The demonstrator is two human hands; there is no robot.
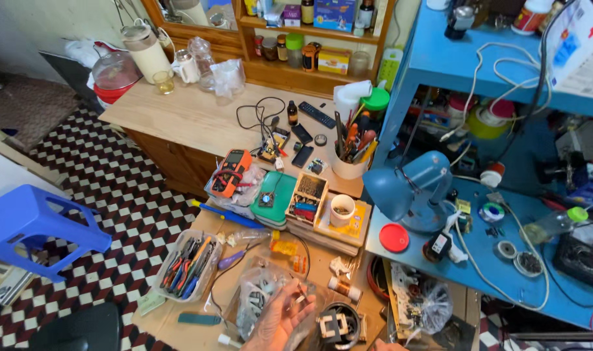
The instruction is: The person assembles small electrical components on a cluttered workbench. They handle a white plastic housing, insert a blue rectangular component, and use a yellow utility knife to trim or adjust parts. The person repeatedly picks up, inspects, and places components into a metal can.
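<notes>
left hand (280, 318) low at the near edge of the tabletop (199, 120), palm up, fingers loosely curled, pinching a small metal part (298, 298) between thumb and fingertips. too small to tell what kind of part; looks thin, stiff and light, likely slippery and easy to drop, so best kept in a fingertip pinch at its middle rather than a full grip. wrist bent back, forearm coming up from the bottom of the view. directly beneath, a clear plastic bag (261, 299) of similar small pieces, soft and crinkly, liable to slide if pushed. just right of the hand, a small transformer (335, 325) sitting in a round dark holder, probably heavy for its size and rigid. right hand (387, 346) barely showing at the bottom edge; cannot tell whether clenched or released. further left along the near edge, a clear tray of pliers (186, 263). toward the middle, an orange multimeter (231, 172), a green box (275, 195) and a white cup (341, 209). at the right, a blue desk lamp (407, 188) on the blue bench (491, 253).
</notes>
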